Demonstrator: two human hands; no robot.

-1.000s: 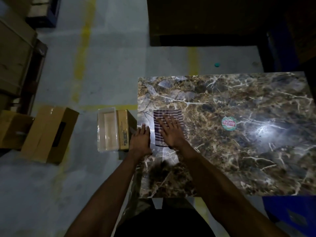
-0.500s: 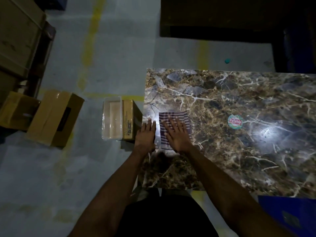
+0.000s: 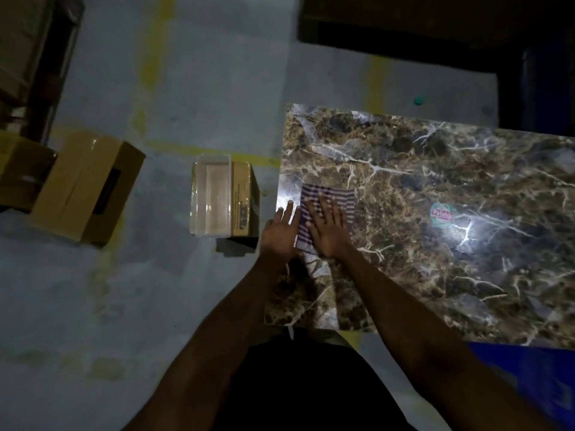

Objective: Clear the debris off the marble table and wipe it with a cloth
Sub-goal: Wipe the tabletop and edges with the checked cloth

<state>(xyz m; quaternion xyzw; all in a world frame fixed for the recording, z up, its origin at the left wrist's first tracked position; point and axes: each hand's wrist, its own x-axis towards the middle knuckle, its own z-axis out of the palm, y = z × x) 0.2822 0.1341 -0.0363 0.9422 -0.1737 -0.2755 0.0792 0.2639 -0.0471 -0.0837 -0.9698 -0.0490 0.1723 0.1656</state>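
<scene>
Here, a striped cloth (image 3: 326,209) is being pressed flat against the marble worktop (image 3: 435,231) near its left edge by the right hand (image 3: 329,231), whose fingers are being kept straight and spread over the fabric. The left hand (image 3: 280,233) is being rested just beside the cloth, at the worktop's left edge, with its fingers extended and its fingertips lit by a bright glare. A round sticker (image 3: 441,215) is being shown well to the right of the cloth, beside a white reflection. On the floor (image 3: 186,88) to the left, a small box with a clear plastic tray (image 3: 211,199) and a larger cardboard box (image 3: 84,188) are being left lying apart.
</scene>
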